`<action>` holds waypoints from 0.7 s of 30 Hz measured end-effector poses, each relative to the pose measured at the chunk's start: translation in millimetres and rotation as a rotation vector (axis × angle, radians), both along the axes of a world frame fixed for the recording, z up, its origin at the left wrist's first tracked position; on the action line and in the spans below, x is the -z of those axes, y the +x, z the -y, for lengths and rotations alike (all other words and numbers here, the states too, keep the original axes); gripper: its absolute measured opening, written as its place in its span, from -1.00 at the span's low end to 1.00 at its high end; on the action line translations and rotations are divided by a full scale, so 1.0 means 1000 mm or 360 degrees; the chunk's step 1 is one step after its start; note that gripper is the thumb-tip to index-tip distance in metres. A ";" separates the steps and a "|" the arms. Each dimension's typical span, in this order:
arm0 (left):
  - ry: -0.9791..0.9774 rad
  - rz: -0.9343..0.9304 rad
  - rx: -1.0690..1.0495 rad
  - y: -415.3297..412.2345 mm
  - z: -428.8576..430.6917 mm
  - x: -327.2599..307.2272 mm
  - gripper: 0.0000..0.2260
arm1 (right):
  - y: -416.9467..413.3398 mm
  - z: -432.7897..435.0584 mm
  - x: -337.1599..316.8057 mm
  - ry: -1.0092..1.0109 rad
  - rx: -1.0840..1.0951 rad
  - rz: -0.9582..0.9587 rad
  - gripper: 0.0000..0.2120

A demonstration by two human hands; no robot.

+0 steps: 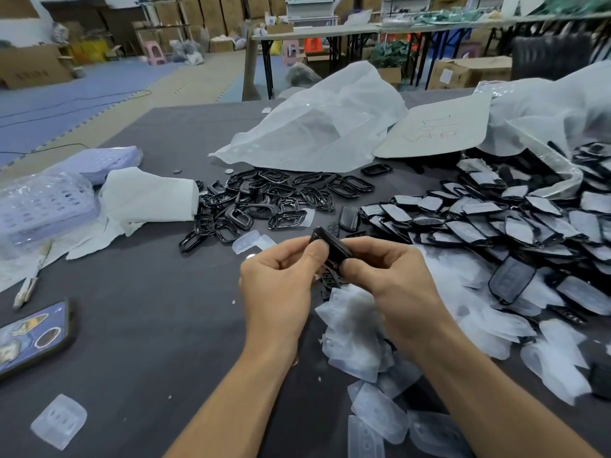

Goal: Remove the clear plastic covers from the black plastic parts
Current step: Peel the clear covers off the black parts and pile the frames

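A black plastic part (332, 246) is held above the dark table between both hands. My left hand (281, 282) pinches its left end with thumb and fingers. My right hand (393, 282) grips its right side with curled fingers. A second black piece (330, 280) shows just below, between the hands. Whether a clear cover is on the held part cannot be told. Covered black parts (479, 223) lie stacked at the right. Bare black frames (264, 200) are heaped behind the hands. Loose clear covers (360, 332) pile under my right wrist.
A phone (29, 338) lies at the left edge, and a single clear cover (59, 421) at the front left. Lilac baskets in plastic (43, 203) and white paper (148, 196) sit at the far left. Large white bags (317, 127) lie behind the parts.
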State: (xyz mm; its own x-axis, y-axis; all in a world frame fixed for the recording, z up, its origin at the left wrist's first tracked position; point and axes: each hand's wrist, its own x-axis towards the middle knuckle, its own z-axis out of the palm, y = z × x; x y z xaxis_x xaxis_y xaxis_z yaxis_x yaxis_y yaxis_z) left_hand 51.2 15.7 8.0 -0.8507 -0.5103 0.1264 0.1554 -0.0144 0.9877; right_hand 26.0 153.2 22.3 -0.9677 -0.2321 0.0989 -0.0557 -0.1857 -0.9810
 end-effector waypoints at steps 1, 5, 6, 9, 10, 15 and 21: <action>-0.0091 0.0001 0.0026 0.000 0.002 0.000 -0.89 | -0.002 -0.001 0.001 0.0053 0.0056 -0.0051 -0.62; -0.0461 0.0040 0.0027 -0.002 0.004 0.001 -0.71 | -0.010 -0.006 0.003 0.0433 0.0188 -0.0316 -0.67; -0.0508 0.0053 0.0009 -0.003 0.004 0.001 -0.69 | -0.012 -0.007 0.004 0.0512 0.0196 -0.0347 -0.67; -0.0438 0.0106 0.0095 -0.004 0.004 -0.001 -0.68 | -0.015 -0.008 0.006 0.0545 0.0137 -0.0344 -0.68; -0.0331 0.0131 0.0162 -0.004 0.005 -0.002 -0.68 | -0.016 -0.008 0.006 0.0509 0.0096 -0.0323 -0.70; 0.0179 0.0215 0.0490 -0.005 0.011 -0.007 -0.85 | -0.018 -0.013 0.003 0.0295 0.0143 -0.0216 -0.81; 0.0497 0.0143 0.0457 -0.005 0.012 -0.008 -0.62 | -0.017 -0.008 0.001 0.0300 0.0001 -0.0145 -0.80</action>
State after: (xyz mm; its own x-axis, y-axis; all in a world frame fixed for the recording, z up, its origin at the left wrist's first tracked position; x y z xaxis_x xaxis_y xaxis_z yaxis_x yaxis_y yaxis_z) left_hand 46.3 3.7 16.1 -0.9643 -0.2534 -0.0775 0.0152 -0.3449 0.9385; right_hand 9.3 161.2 21.3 -0.9569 -0.2540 0.1409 -0.1458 0.0007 -0.9893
